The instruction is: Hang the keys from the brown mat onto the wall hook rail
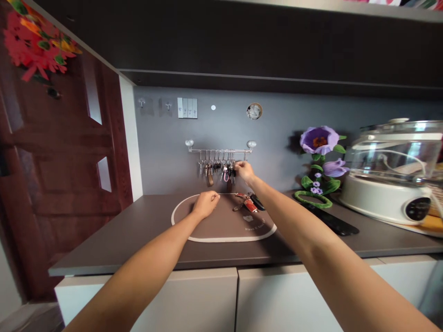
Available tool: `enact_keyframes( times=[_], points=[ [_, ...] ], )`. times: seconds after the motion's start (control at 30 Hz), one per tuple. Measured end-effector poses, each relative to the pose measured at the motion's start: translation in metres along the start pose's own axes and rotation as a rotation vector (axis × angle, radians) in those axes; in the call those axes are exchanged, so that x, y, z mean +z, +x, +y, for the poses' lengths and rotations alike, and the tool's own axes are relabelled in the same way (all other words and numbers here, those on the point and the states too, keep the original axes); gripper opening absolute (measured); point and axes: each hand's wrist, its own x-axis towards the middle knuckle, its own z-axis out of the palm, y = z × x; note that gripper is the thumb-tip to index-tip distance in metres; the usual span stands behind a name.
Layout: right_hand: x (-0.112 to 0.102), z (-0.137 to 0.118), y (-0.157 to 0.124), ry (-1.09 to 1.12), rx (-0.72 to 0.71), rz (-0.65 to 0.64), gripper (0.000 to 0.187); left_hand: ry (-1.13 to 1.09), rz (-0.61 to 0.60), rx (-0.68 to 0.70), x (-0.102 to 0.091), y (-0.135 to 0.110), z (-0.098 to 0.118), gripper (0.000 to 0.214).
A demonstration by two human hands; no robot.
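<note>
A dark brown, flat-topped counter (121, 235) runs across the scene beneath a grey wall, giving everything below the wall a level base. At its right stands a round steamer-like appliance with a white base and clear plastic body (391, 193), apparently set aside so that the middle stays free for handling small things. There lies a brown, round-cornered mat with a pale border (204, 230), probably to cushion what is put down. Right of it, a purple fabric-like flower ornament with green leaves (319, 159) stands on a looped green base that seems to steady it. A slim, black, glossy slab (334, 223) lies flat in front.

On the wall, a clear, slender rail with round end mounts (221, 151) carries hooks, likely so that the bunches below hang apart. The right hand (245, 171) reaches to the right part of that row, fingertips narrowed together at the keys; I cannot tell whether they pinch one. The left hand (206, 204) is loosely curled over the mat's left half; whether it encloses anything is hidden.

The row of metal keys with assorted tags (217, 167) hangs under the rail. A red, leather-like key holder (251, 205) lies on the mat's far right, beside a black, rounded case (256, 201).
</note>
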Motion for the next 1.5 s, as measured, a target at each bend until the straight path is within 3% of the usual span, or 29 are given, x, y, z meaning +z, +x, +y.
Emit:
enact_keyframes(
  times=[0.2, 0.57, 0.8, 1.13, 1.3, 1.5],
  points=[
    [-0.018, -0.004, -0.024, -0.036, 0.057, -0.015, 0.019, 0.098, -0.018, 0.042, -0.002, -0.005, 0.008, 0.028],
    [-0.062, 0.005, -0.075, -0.113, -0.032, -0.140, 0.015, 0.094, -0.133, 0.068, -0.002, 0.009, 0.038, 0.021],
    [-0.082, 0.025, -0.100, -0.279, -0.080, -0.053, 0.016, 0.062, -0.078, -0.030, 0.023, 0.028, 0.063, 0.019],
    [-0.082, 0.037, -0.110, -0.448, -0.167, -0.025, 0.019, 0.114, 0.030, -0.254, 0.070, 0.043, 0.077, 0.025],
    [-0.079, 0.043, -0.107, -0.452, -0.176, -0.034, 0.019, 0.062, -0.022, -0.243, 0.080, 0.042, 0.069, 0.030],
    [-0.077, 0.044, -0.105, -0.468, -0.165, -0.037, 0.020, -0.028, -0.030, -0.204, 0.082, 0.042, 0.064, 0.018]
  ],
)
